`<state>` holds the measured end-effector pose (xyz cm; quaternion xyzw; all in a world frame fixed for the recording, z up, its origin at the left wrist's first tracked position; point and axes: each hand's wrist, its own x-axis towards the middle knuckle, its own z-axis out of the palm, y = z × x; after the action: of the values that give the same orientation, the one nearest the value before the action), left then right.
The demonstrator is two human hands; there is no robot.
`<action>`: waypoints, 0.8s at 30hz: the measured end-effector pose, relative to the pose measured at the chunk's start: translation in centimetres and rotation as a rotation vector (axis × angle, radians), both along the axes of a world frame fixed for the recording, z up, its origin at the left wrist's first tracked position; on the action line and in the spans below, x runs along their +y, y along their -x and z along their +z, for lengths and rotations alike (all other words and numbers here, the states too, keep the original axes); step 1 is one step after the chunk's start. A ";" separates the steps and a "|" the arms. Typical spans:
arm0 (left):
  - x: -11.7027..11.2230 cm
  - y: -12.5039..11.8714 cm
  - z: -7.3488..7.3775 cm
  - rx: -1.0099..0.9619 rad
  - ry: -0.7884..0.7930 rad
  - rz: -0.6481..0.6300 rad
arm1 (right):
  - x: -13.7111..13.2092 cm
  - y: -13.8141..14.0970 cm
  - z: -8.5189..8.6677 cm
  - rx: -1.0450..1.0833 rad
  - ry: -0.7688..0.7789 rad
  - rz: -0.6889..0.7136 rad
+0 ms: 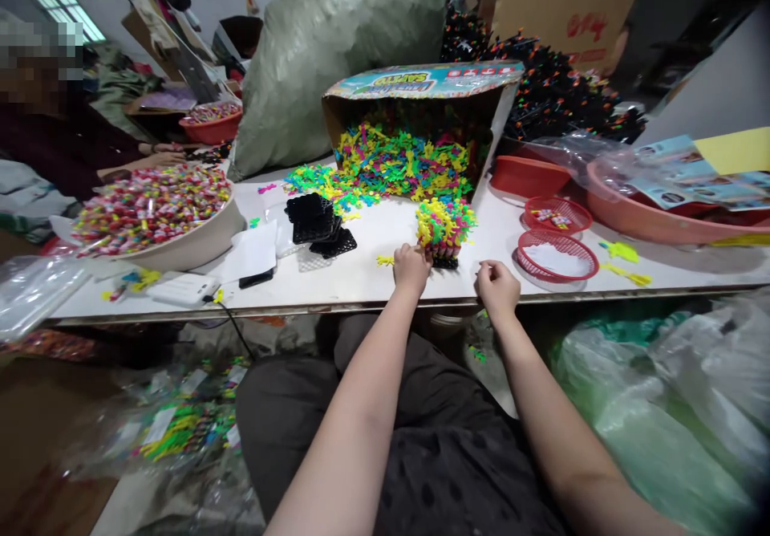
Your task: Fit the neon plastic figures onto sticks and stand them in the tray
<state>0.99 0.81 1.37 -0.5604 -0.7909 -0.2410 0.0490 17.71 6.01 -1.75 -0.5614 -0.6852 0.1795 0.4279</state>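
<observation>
L hand [412, 269] is resting at the L side of a bunch [445, 225] of multicol. figs. standing on a black grid [446, 264], nr. the table's [354, 283] front edge; fingers bent, cannot tell if gripping. R hand [499, 286] is hanging just R of the bunch, apart, fingers curled in; cannot tell if holding anything. Behind, an open box [433, 83] is containing more figs.; spare grids [314, 219] are lying L.

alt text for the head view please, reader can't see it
A person's left hand is at a cluster of colourful figures on a black base on a white table, the right hand curled nearby. Behind, an open box spills more figures; black grids lie to the left.
</observation>
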 end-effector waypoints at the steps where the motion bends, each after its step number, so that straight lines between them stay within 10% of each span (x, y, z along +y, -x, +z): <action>1: -0.1 0.0 0.1 0.006 -0.002 0.000 | 0.0 0.0 -0.2 -0.010 -0.008 0.003; 24: -3.6 -0.1 1.6 -0.136 -0.116 0.223 | 0.8 -0.3 -2.3 -0.210 -0.386 -0.018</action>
<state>1.10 -2.79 2.98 -0.4475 -0.8345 -0.3168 0.0541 18.01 6.78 -4.06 -0.4908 -0.7425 -0.0183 0.4555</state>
